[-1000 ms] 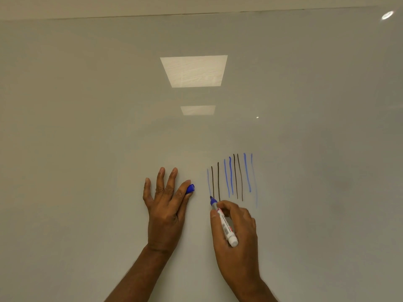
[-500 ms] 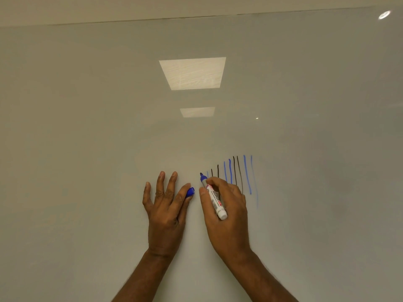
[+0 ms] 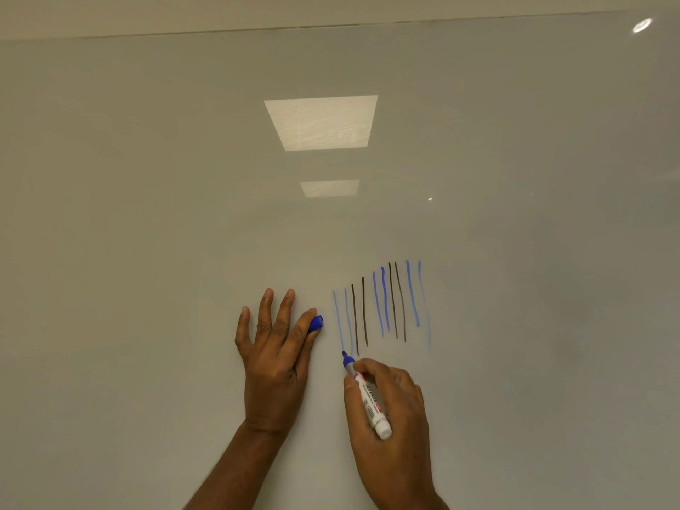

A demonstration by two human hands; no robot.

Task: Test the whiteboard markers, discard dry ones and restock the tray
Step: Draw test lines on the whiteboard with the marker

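The right hand (image 3: 390,406) is curling its fingers and thumb around a white-barrelled whiteboard marker with a blue tip (image 3: 369,397), gripping it low on the barrel so that the blunt white end is sticking out past the knuckles toward the camera. The blue tip is pointing up and left and is touching the pale grey glossy whiteboard (image 3: 147,222) at the foot of the leftmost faint blue stroke (image 3: 336,318). Just to the left, the left hand (image 3: 274,362) is lying flat against the board with its outer three fingers straight and fanned apart, while its forefinger and thumb are pinching a small blue marker cap (image 3: 317,322), whose end is peeking out beyond the fingertip. Above the right hand, a row of ten near-vertical test strokes is running in pairs: two faint blue, two dark brown-black (image 3: 364,311), two stronger blue (image 3: 384,300), two more dark, and two blue, the last one (image 3: 423,300) fading out. Higher up, the board is reflecting two rectangular ceiling light panels (image 3: 321,123).
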